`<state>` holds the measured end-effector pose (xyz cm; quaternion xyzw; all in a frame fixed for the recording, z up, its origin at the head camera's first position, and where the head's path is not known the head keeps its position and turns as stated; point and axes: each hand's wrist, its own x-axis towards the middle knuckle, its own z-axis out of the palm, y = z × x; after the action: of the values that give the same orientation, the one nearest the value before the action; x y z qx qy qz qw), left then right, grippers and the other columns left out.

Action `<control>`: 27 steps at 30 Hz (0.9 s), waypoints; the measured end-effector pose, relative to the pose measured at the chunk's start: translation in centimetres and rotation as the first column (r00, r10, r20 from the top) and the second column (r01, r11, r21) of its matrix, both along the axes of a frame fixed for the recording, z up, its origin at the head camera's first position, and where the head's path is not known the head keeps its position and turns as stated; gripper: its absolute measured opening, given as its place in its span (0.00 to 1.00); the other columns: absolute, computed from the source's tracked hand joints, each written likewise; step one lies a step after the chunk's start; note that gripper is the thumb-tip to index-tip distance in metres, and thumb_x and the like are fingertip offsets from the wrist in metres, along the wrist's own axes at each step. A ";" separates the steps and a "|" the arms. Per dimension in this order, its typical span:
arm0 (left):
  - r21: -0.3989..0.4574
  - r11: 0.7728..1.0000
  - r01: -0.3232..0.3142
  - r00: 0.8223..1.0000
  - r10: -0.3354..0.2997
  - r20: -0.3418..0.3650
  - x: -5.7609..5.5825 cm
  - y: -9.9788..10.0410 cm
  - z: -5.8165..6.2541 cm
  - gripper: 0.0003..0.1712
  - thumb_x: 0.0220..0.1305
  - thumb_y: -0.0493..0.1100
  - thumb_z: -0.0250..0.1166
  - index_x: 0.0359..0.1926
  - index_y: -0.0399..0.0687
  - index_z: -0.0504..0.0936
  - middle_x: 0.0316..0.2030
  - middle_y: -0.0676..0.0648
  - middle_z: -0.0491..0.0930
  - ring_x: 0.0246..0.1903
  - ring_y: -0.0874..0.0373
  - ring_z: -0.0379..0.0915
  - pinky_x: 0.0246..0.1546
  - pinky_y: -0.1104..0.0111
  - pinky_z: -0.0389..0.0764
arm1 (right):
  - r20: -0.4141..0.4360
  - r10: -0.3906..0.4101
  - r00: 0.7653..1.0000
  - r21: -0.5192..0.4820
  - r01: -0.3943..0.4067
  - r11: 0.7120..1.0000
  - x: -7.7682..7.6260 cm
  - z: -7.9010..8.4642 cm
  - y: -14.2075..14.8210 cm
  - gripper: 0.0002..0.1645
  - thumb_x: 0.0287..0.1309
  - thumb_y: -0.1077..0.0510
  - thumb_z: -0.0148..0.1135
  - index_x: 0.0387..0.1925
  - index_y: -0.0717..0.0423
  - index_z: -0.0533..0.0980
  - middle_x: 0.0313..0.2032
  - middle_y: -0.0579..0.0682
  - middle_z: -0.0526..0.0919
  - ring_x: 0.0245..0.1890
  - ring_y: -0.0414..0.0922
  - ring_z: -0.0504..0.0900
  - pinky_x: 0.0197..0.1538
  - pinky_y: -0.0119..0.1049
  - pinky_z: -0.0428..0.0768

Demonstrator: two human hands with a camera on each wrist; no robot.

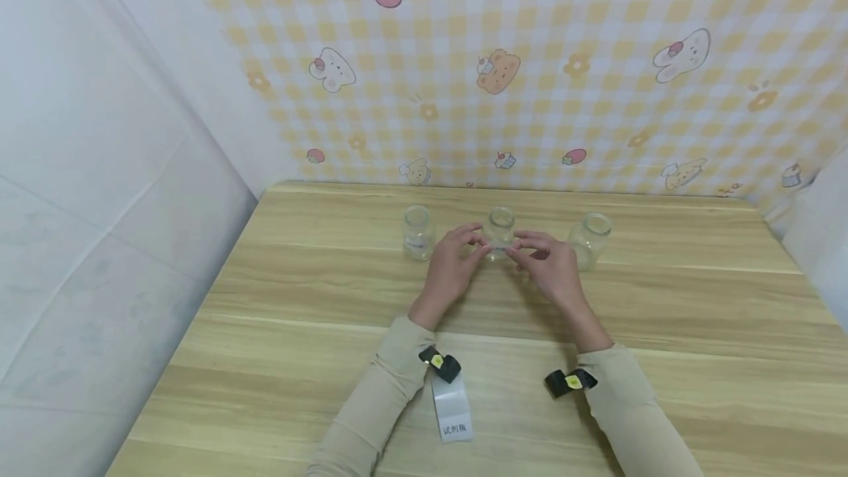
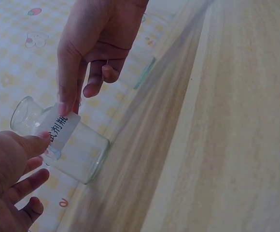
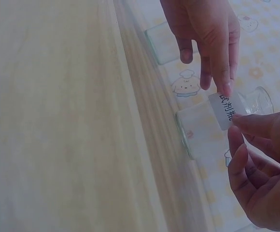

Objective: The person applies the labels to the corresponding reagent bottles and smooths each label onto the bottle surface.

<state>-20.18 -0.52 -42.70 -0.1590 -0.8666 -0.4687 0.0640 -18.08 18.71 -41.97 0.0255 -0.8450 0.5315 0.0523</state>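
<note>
Clear glass jar (image 1: 500, 232) stands upright on wooden desk (image 1: 265, 315), between two similar jars (image 1: 417, 227); from afar I see left hand (image 1: 453, 265) and right hand (image 1: 551, 268) pinching white label (image 2: 66, 129) against its front.

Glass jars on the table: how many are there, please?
3: left jar beside the left hand; middle jar between it and the right hand; right jar partly behind the right hand.

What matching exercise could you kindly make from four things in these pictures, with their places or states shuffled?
1. middle bottle
2. right bottle
3. label strip
4. backdrop cloth

A. yellow and white checks
B. lying flat on the table
C. standing with a label at its front
D. clear glass, no label visible

Pairs: 1-C, 2-D, 3-B, 4-A
</note>
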 end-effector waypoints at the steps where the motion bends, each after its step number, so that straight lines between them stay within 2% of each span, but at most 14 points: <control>1: 0.001 1.000 0.000 1.000 0.000 -0.001 0.0 0.0 0.0 0.07 0.70 0.44 0.69 0.38 0.44 0.86 0.64 0.45 0.80 0.66 0.47 0.73 0.69 0.56 0.71 | -0.002 -0.001 1.000 -0.002 0.001 1.000 0.0 0.0 0.0 0.12 0.66 0.56 0.71 0.40 0.63 0.87 0.60 0.58 0.83 0.30 0.56 0.89 0.24 0.28 0.78; 18: 0.004 1.000 -0.004 1.000 0.005 -0.012 0.0 0.1 0.0 0.06 0.70 0.43 0.69 0.38 0.45 0.85 0.63 0.44 0.80 0.65 0.46 0.74 0.69 0.55 0.71 | -0.033 -0.013 0.999 0.009 0.013 1.000 0.0 0.2 -0.2 0.10 0.65 0.58 0.71 0.39 0.64 0.88 0.58 0.59 0.84 0.27 0.54 0.88 0.23 0.28 0.75; 24: -0.003 1.000 0.008 0.998 -0.009 -0.068 0.0 0.0 -0.2 0.05 0.69 0.41 0.69 0.38 0.43 0.85 0.62 0.43 0.81 0.61 0.45 0.77 0.66 0.54 0.74 | -0.034 -0.010 0.999 0.015 0.011 1.000 0.0 0.1 -0.2 0.11 0.65 0.57 0.72 0.40 0.64 0.88 0.58 0.59 0.84 0.27 0.53 0.89 0.33 0.26 0.78; 27: -0.007 1.000 0.011 0.997 -0.011 -0.082 0.0 0.0 -0.3 0.05 0.69 0.41 0.70 0.39 0.43 0.85 0.61 0.43 0.82 0.60 0.44 0.77 0.65 0.54 0.75 | -0.026 -0.019 0.999 0.011 0.019 1.000 0.0 0.0 -0.2 0.11 0.65 0.57 0.72 0.39 0.63 0.88 0.58 0.58 0.84 0.27 0.54 0.88 0.31 0.27 0.77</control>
<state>-20.18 -0.50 -42.96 -0.1831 -0.8639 -0.4593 0.0962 -18.11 18.53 -41.92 0.0248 -0.8474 0.5260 0.0681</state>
